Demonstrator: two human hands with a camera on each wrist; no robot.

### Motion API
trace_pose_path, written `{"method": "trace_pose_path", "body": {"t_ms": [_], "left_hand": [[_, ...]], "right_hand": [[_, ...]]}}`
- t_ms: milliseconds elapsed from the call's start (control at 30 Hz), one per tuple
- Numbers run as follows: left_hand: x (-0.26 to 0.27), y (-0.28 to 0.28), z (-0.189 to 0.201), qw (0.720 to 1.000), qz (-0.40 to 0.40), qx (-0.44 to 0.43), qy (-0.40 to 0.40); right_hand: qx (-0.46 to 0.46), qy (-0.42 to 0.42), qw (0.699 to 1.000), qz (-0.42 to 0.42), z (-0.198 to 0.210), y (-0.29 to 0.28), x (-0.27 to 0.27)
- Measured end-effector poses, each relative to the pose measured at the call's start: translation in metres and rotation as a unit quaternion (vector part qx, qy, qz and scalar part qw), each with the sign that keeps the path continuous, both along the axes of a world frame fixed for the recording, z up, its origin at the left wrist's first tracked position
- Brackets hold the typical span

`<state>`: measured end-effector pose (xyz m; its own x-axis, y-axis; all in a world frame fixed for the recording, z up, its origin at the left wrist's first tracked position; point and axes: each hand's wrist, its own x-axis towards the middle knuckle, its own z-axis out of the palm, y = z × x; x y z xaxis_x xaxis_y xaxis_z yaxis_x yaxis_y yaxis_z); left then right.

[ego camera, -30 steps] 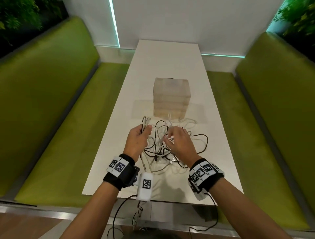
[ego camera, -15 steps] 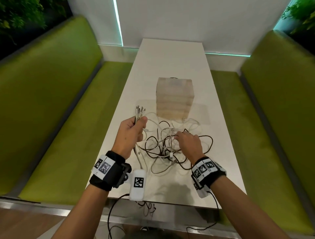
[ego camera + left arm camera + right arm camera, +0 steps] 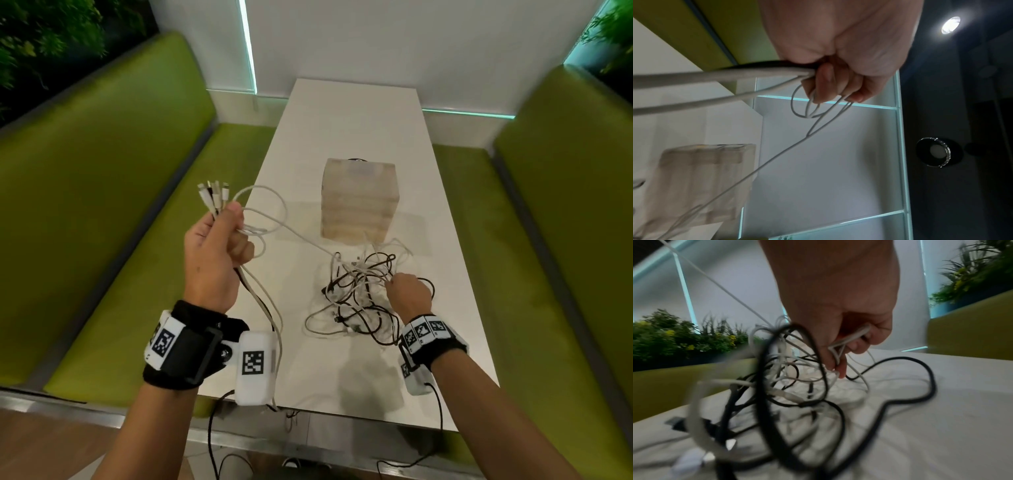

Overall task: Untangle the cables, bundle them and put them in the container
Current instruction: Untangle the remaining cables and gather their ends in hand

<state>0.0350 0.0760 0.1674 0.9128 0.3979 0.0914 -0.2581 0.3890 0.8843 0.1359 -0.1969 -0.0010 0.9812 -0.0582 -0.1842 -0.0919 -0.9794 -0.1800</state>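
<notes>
While the left hand (image 3: pixel 214 253) is raised above the glossy white table (image 3: pixel 346 123), its fist clenches several thin white and black cable ends (image 3: pixel 213 196), plugs fanning upward. One taut white strand (image 3: pixel 301 238) runs down to the knotted heap of white and black cords (image 3: pixel 359 294) on the tabletop, where the right hand (image 3: pixel 409 291) pinches a white loop. Just behind the heap stands the pale, translucent, ribbed cube container (image 3: pixel 359 200).

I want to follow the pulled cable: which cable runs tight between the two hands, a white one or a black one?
A thin white cable. It runs straight from the left hand down to the tangle beside the right hand; the black cables lie slack in loops.
</notes>
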Motion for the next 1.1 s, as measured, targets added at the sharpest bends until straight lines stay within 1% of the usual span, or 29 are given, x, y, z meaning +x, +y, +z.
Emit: {"method": "trace_pose_path", "body": {"t_ms": [100,200,300,367,433,467,500,567,600,667,733,767,833,867,900,933,1033,1100], "left_hand": [[0.001,0.008,0.006,1.0,0.009,0.001,-0.008],[0.006,0.007,0.001,1.0,-0.007,0.027,0.003],[0.01,0.001,-0.009,0.999,-0.019,0.042,0.015],[0.012,-0.004,-0.012,0.998,-0.024,0.046,0.022],[0.013,-0.006,-0.013,0.998,-0.028,0.046,0.021],[0.013,-0.007,-0.012,0.998,-0.03,0.048,0.021],[0.014,-0.007,-0.011,0.998,-0.033,0.051,0.02],[0.016,-0.008,-0.01,0.998,-0.035,0.054,0.018],[0.016,-0.009,-0.011,0.997,-0.035,0.058,0.023],[0.017,-0.013,-0.019,0.995,-0.033,0.086,0.048],[0.019,-0.02,-0.035,0.981,-0.042,0.163,0.096],[0.019,-0.025,-0.045,0.967,-0.058,0.215,0.121],[0.018,-0.038,-0.065,0.928,-0.119,0.317,0.154],[0.018,-0.045,-0.074,0.909,-0.15,0.352,0.164],[0.018,-0.052,-0.081,0.898,-0.168,0.369,0.172],[0.018,-0.057,-0.086,0.895,-0.174,0.37,0.176],[0.025,-0.063,-0.095,0.914,-0.152,0.33,0.182],[0.028,-0.064,-0.094,0.907,-0.162,0.337,0.195]], "right_hand": [[0.019,0.007,0.999,-0.035,-0.002,-0.006,-0.003],[0.063,-0.003,0.997,-0.046,0.004,-0.003,-0.004],[0.068,-0.042,0.995,-0.056,0.019,0.009,-0.01],[0.061,-0.09,0.992,-0.065,0.03,0.018,-0.019],[0.063,-0.155,0.985,-0.036,0.04,0.027,-0.031],[0.079,-0.165,0.983,0.0,0.043,0.031,-0.035],[0.111,-0.154,0.981,0.047,0.041,0.036,-0.036],[0.178,-0.085,0.972,0.125,0.036,0.043,-0.036],[0.199,-0.058,0.968,0.142,0.035,0.045,-0.036],[0.244,-0.051,0.957,0.145,0.035,0.046,-0.035],[0.274,-0.074,0.947,0.152,0.043,0.048,-0.035],[0.283,-0.088,0.941,0.164,0.049,0.05,-0.037],[0.307,-0.107,0.927,0.187,0.063,0.053,-0.038],[0.311,-0.111,0.923,0.197,0.068,0.054,-0.039],[0.309,-0.11,0.922,0.207,0.072,0.056,-0.039],[0.305,-0.106,0.922,0.216,0.076,0.057,-0.041],[0.291,-0.106,0.923,0.228,0.077,0.056,-0.043],[0.281,-0.112,0.926,0.226,0.076,0.055,-0.045]]}}
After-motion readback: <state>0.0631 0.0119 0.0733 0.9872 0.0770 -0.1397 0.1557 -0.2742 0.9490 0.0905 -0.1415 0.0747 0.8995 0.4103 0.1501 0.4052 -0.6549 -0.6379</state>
